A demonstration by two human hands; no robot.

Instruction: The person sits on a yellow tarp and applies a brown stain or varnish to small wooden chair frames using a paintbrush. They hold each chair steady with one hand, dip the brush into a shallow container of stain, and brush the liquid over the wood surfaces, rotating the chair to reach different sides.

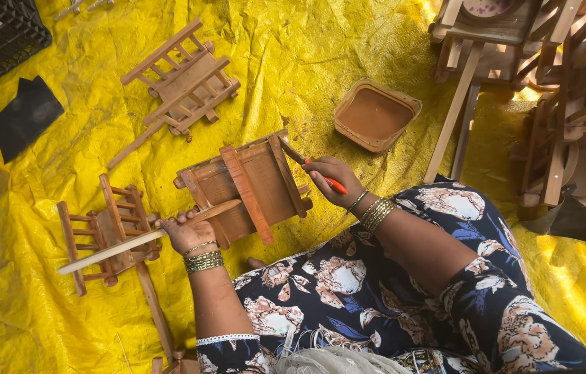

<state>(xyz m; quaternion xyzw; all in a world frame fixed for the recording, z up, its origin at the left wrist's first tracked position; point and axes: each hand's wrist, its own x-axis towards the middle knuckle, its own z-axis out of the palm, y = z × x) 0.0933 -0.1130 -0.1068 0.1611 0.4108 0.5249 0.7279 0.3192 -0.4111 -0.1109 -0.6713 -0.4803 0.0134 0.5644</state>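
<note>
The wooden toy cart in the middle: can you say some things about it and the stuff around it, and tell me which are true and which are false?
1. The left hand grips the wooden cart by its long handle. True.
2. The right hand holds a hammer. False: it holds a brush with an orange handle.
3. The sheet on the ground is blue. False: it is yellow.
4. A tub of brown liquid sits beyond the cart. True.

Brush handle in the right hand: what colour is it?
Orange brush handle, right hand, head view.
</note>
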